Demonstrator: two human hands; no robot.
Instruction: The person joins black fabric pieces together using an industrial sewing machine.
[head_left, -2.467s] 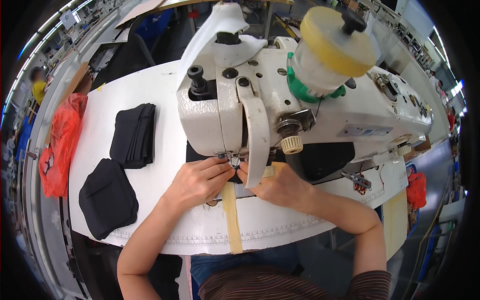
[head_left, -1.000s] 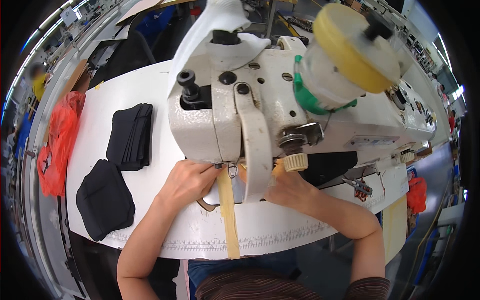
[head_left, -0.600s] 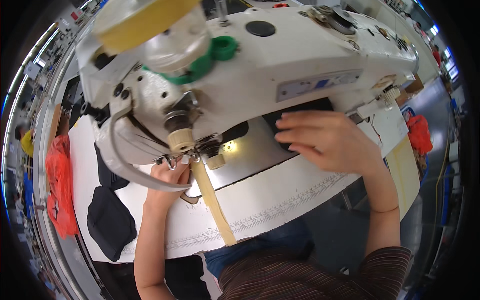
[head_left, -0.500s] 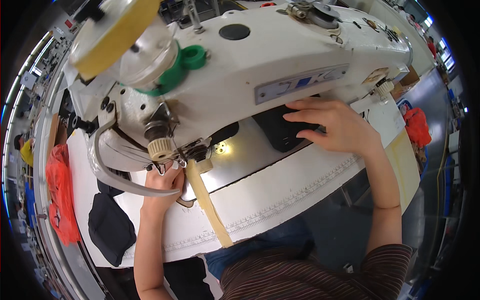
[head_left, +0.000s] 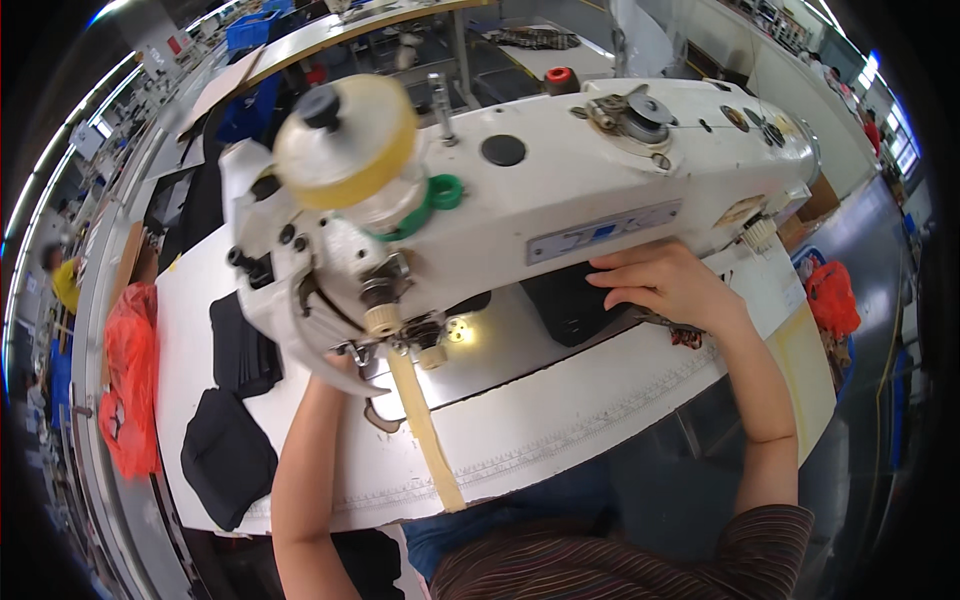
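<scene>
A white industrial sewing machine (head_left: pixel 560 190) with a yellow-topped thread holder (head_left: pixel 345 150) fills the middle of the view. My right hand (head_left: pixel 665 285) lies flat on a stack of black fabric pieces (head_left: pixel 572 305) under the machine's arm, fingers spread. My left hand (head_left: pixel 345 372) is mostly hidden behind the machine's head near the needle. A beige tape strip (head_left: pixel 425 430) runs from the presser foot over the front edge of the white table (head_left: pixel 540 430).
Two piles of black fabric lie at the table's left: one (head_left: pixel 240 345) farther back, one (head_left: pixel 225 455) at the front corner. An orange plastic bag (head_left: pixel 125 390) hangs beyond the left edge. Another orange bag (head_left: pixel 830 300) sits at the right.
My right hand left the needle area and moved right onto the black fabric stack under the machine arm. My head swung, so the machine shifted in view. The left hand stayed near the needle.
</scene>
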